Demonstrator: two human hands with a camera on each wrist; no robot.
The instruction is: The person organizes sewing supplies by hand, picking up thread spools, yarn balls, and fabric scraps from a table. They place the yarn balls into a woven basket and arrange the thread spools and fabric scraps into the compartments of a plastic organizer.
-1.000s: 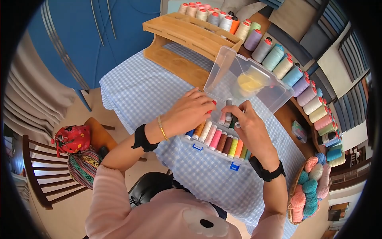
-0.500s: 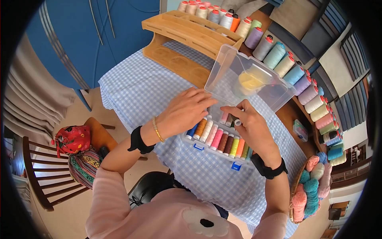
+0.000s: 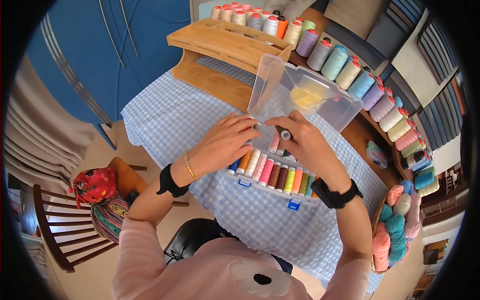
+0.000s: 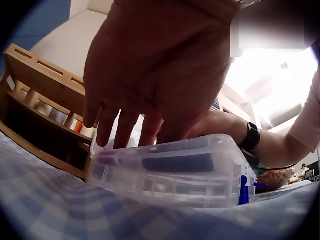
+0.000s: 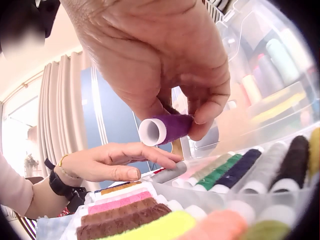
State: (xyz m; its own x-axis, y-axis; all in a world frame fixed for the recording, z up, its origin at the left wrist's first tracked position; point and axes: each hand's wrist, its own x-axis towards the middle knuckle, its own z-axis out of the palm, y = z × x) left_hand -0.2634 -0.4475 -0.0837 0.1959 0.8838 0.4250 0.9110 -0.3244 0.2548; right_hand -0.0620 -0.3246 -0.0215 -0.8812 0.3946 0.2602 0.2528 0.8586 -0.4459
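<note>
My right hand (image 3: 312, 145) pinches a purple thread spool (image 5: 176, 128) between thumb and fingers, above the clear plastic thread case (image 4: 165, 192). The spool's white hollow end faces out in the right wrist view. My left hand (image 3: 217, 141) lies over the case's back left part, fingers extended, fingertips at a grey spool (image 5: 175, 173). A bit of red shows beside that spool. The case's front row holds several spools, among them a pink spool (image 3: 266, 170) and a yellow-green spool (image 3: 289, 183). Green spool (image 5: 220, 171) and navy spool (image 5: 240, 169) lie in the back row, partly hidden in the head view.
Behind the case stands its raised clear lid (image 3: 332, 114), with a container of something yellow (image 3: 306, 97) seen through it. A wooden rack (image 3: 227, 42) stands at the back left. Large thread cones (image 3: 335, 62) line the back; a yarn basket (image 3: 380, 210) is at right.
The grey spool has gone from my right fingers to under my left fingertips. My right hand has raised the purple spool higher. The red spool has left my left fingertips; the head view shifted slightly.
</note>
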